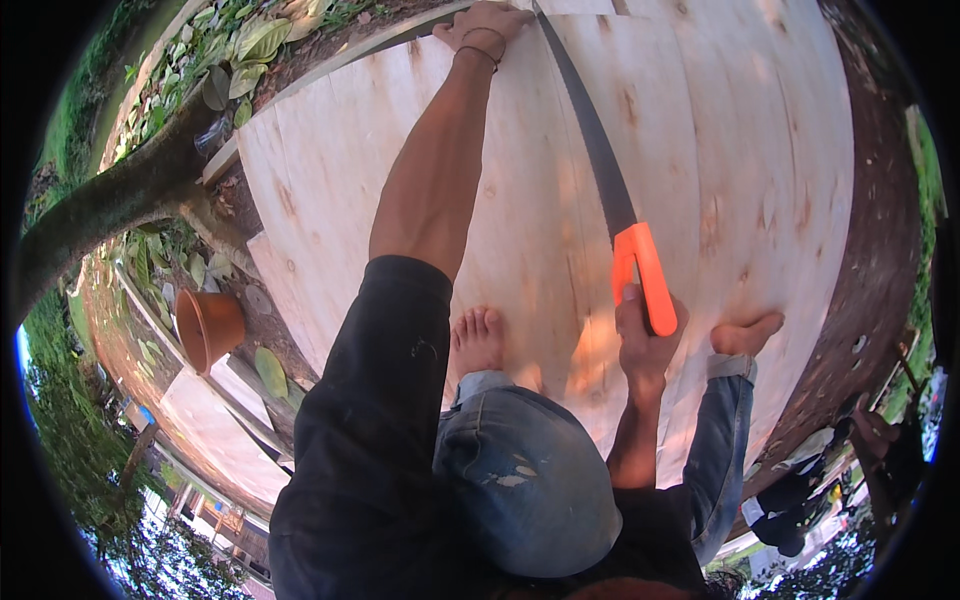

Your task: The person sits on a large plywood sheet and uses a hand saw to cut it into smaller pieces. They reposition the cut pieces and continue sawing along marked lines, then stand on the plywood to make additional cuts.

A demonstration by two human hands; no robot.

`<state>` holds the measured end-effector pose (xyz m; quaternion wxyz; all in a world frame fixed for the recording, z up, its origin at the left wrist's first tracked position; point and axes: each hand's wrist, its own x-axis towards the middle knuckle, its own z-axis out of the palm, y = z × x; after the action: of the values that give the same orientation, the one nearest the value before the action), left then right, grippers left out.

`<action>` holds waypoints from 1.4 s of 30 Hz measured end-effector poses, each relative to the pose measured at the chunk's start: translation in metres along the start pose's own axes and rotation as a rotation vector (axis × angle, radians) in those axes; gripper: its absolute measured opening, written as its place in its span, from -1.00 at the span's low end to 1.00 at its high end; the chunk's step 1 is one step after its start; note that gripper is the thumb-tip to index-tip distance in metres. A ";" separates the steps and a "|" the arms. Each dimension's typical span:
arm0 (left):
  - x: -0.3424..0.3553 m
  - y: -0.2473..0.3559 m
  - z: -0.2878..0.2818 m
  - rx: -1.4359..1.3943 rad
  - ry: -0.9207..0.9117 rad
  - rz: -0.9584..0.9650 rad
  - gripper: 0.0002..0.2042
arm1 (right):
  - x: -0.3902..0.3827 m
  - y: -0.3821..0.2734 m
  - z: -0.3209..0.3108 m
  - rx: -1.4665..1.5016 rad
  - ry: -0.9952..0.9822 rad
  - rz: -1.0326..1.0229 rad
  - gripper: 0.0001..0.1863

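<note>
A hand saw (592, 135) with an orange handle and a dark blade lies across the pale plywood sheet (370, 120). My right hand (648, 335) is wrapped round its handle. The blade runs away from me, its tip at the sheet's far edge. Beside that tip, my left hand (487, 28) presses down on the far edge of the plywood, thumb spread from the fingers and nothing grasped. Where exactly the teeth meet the wood is too small to tell.
My bare feet (478, 340) stand on the plywood. An orange-brown pot (208, 328) lies tipped at the left, near a tree trunk (110, 210) and fallen leaves (262, 42). Brown soil (875, 250) borders the sheet at right. Dark items (785, 505) sit at the lower right.
</note>
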<state>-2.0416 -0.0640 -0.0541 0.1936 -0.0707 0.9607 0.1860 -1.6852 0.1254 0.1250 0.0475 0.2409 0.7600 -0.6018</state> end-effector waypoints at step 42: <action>0.007 -0.001 0.003 -0.124 0.031 -0.037 -0.62 | 0.077 0.008 0.050 0.186 0.012 0.028 -0.65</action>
<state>-2.0466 -0.0640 -0.0597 0.1772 -0.1032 0.9488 0.2403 -1.7605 0.1040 0.0759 0.0288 0.2585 0.6977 -0.6675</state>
